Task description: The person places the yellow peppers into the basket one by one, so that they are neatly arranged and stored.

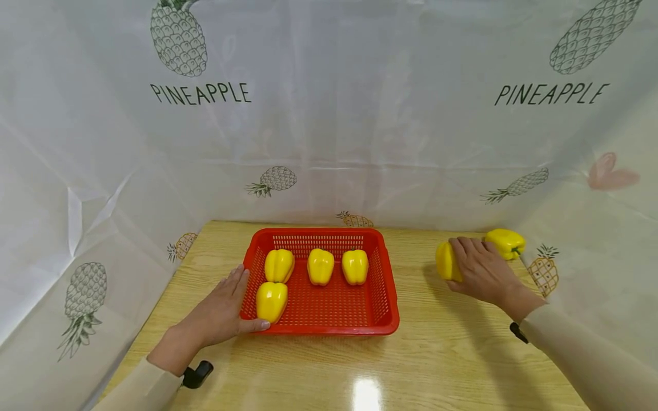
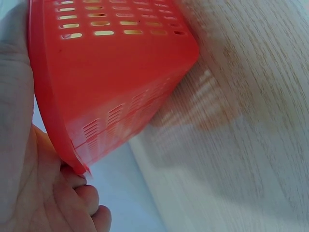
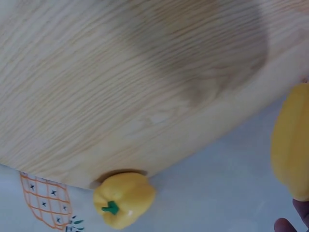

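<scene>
A red plastic basket stands on the table, holding several yellow bell peppers. My left hand grips its front left corner, thumb on the front rim and fingers along the left side. The left wrist view shows fingertips right at the rim, with the slotted walls beside them. Over at the right, my right hand holds a yellow bell pepper above the table; its shadow falls on the wood below. Another yellow bell pepper with a green stem lies at the table's back right corner.
The wooden table is enclosed at the back and sides by a pale sheet printed with pineapples. The sheet's folds come right up to the table's edges.
</scene>
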{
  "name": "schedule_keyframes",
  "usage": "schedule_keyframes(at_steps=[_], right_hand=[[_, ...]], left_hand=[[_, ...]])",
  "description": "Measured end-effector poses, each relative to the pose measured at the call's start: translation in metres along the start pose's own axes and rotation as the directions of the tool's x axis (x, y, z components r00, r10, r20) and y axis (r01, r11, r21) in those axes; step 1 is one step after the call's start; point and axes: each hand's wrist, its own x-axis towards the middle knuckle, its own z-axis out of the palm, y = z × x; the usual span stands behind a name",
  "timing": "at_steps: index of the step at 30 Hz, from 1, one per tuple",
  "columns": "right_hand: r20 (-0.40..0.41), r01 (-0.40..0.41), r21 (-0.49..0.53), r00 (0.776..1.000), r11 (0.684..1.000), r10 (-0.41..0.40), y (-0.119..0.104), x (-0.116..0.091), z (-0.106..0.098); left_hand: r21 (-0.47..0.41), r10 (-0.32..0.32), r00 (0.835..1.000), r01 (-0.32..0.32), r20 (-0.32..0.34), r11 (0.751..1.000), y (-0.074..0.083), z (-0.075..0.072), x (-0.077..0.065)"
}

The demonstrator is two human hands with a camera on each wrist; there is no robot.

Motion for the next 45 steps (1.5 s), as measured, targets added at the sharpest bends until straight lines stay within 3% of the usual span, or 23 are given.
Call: schedule_keyframes(at_steps=[19,32,45], right_hand=[[-0.024,0.006,0.032,1.0,0.999,-0.005,-0.02,0.036,-0.029],[-0.027,0.045,0.02,0.999,0.999,-0.045,-0.039,0.077,-0.054],[0.005,0.119,0.066,0.993,0.991,-0.12,-0.097,0.131,-0.07]], left_hand=[[0.003,-0.005,1.0,0.005,-0.001,1.0,0.0,0.001,-0.001],[-0.007,-0.006,1.0,0.006,-0.001,1.0,-0.001,0.002,-0.002],[-0.019,-0.008,1.0,0.008,-0.001,1.0,0.0,-0.001,-0.003]])
